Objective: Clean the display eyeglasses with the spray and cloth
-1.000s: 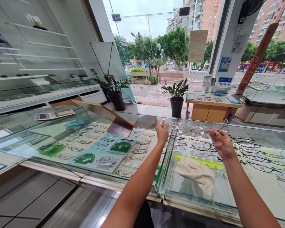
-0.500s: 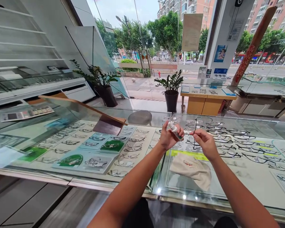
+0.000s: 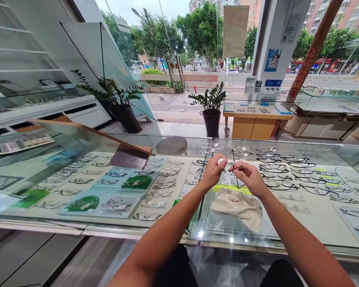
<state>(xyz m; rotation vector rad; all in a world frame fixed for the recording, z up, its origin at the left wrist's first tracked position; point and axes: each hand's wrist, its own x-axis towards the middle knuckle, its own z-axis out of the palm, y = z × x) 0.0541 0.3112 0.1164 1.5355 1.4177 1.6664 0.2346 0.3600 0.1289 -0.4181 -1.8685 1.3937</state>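
My left hand (image 3: 212,172) is closed around a small white bottle (image 3: 221,161); only its pale rounded part shows above my fingers, the rest being hidden. Close by on the right, my right hand (image 3: 251,179) pinches a pair of thin dark-framed eyeglasses (image 3: 233,156), held edge-on with a slim dark part standing upright. The bottle and the eyeglasses are very near each other. Below both hands a crumpled beige cloth (image 3: 237,208) with small red lettering lies on the glass counter.
Rows of eyeglasses (image 3: 277,175) fill the glass display counter (image 3: 194,243). A tilted brown-edged board (image 3: 131,156) stands to the left on the counter. Beyond it are a grey round stool (image 3: 171,146), potted plants (image 3: 212,121) and a wooden display table (image 3: 257,126).
My left hand has turned, so less of the bottle shows. My right hand has brought the eyeglasses closer to it. The whole view has shifted slightly.
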